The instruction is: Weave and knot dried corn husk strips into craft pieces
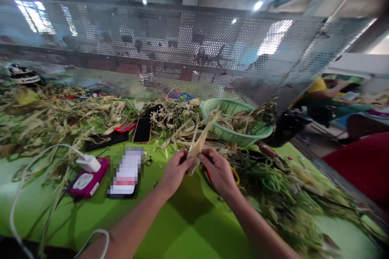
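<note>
Between both hands, above the green tabletop [194, 234], I hold a pale dried corn husk [199, 143] that points up and away from me. My left hand [175, 169] pinches its lower left side. On the lower right side, the thumb and fingers of my right hand [219, 170] close on the same husk. Just under my right hand, a red and yellow ring-shaped thing [234, 176] shows in part; the hand hides the rest. Beyond the husk stands a light green plastic basket [243, 139] with dried husks in it.
Husk scraps [60, 117] cover the back left. A lit phone [126, 172], a purple power strip [88, 180] with a white charger [88, 163], and a dark phone [142, 130] lie left. Green strings [273, 182] tangle at right. A perforated metal screen [170, 48] stands behind; another person [319, 89] is far right.
</note>
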A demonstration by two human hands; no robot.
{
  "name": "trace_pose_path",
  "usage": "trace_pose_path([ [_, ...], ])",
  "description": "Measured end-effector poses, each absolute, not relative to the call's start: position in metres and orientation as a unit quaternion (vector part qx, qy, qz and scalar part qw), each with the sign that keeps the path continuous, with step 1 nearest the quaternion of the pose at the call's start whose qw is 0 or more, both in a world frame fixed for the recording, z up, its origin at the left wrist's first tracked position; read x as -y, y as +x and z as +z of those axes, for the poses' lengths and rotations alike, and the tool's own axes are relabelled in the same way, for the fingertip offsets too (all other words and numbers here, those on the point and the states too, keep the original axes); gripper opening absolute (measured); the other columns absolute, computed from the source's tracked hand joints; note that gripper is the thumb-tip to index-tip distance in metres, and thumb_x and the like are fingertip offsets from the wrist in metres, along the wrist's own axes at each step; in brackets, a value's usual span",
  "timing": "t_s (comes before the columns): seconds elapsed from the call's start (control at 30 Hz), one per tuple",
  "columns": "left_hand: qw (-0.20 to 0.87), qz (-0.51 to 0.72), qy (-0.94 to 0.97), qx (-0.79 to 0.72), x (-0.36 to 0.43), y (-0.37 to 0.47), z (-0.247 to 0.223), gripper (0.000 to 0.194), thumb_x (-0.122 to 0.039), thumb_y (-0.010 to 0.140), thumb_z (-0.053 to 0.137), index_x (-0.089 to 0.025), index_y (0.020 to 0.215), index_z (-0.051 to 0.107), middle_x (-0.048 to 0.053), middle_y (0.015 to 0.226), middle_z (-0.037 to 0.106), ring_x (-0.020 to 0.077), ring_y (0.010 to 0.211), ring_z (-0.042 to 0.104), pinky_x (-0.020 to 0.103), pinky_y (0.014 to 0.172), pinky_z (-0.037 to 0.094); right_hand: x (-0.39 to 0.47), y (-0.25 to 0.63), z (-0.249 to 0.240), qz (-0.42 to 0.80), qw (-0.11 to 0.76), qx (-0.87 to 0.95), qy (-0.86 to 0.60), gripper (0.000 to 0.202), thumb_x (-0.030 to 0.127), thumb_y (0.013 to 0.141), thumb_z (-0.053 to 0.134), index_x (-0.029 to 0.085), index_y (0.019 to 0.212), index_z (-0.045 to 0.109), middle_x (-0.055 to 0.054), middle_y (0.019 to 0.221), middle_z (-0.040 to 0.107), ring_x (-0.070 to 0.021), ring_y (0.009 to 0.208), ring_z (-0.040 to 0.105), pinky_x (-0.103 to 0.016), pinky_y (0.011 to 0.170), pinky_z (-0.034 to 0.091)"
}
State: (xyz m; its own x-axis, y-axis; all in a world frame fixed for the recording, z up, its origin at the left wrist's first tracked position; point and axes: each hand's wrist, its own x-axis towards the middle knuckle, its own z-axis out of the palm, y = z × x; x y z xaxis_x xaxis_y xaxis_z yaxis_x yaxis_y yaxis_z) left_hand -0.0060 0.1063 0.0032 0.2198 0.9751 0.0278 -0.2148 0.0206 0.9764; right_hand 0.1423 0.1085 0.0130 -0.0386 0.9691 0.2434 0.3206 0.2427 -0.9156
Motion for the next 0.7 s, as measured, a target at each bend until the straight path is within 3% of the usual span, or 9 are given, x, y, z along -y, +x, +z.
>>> trace_pose_path([
  [0.17, 0.544, 0.492, 0.528, -0.428, -0.1125, -0.0124, 0.001, 0.019, -0.036, 0.078, 0.063, -0.017, 0.083, 0.061, 0.002, 0.079, 0.062, 0.0157, 0.075, 0.055, 0.025, 0.069, 0.042, -0.1075, 0.1441, 0.0163, 0.324, 0.441, 0.657, -0.518, 0.02, 0.039, 0.086, 0.055, 0.021, 0.082, 0.062, 0.0, 0.071, 0.062, -0.0162, 0.064, 0.055, -0.025, 0.058, 0.043],
  [0.4, 0.512, 0.478, 0.562, -0.44, -0.1094, -0.0141, 0.0069, 0.02, -0.036, 0.081, 0.06, -0.017, 0.086, 0.061, 0.003, 0.08, 0.064, 0.016, 0.072, 0.057, 0.026, 0.067, 0.043, -0.1045, 0.1378, 0.0223, 0.366, 0.463, 0.647, -0.482, 0.013, 0.034, 0.079, 0.062, 0.021, 0.08, 0.06, -0.002, 0.077, 0.064, -0.0186, 0.072, 0.059, -0.029, 0.069, 0.047],
  [0.7, 0.523, 0.474, 0.566, -0.426, -0.1098, -0.0133, 0.0001, 0.02, -0.035, 0.082, 0.058, -0.017, 0.09, 0.06, 0.003, 0.083, 0.064, 0.0159, 0.073, 0.058, 0.026, 0.069, 0.045, -0.1076, 0.1383, 0.0177, 0.395, 0.438, 0.636, -0.497, 0.014, 0.033, 0.077, 0.06, 0.02, 0.075, 0.056, 0.0, 0.069, 0.057, -0.0148, 0.062, 0.051, -0.026, 0.058, 0.041],
])
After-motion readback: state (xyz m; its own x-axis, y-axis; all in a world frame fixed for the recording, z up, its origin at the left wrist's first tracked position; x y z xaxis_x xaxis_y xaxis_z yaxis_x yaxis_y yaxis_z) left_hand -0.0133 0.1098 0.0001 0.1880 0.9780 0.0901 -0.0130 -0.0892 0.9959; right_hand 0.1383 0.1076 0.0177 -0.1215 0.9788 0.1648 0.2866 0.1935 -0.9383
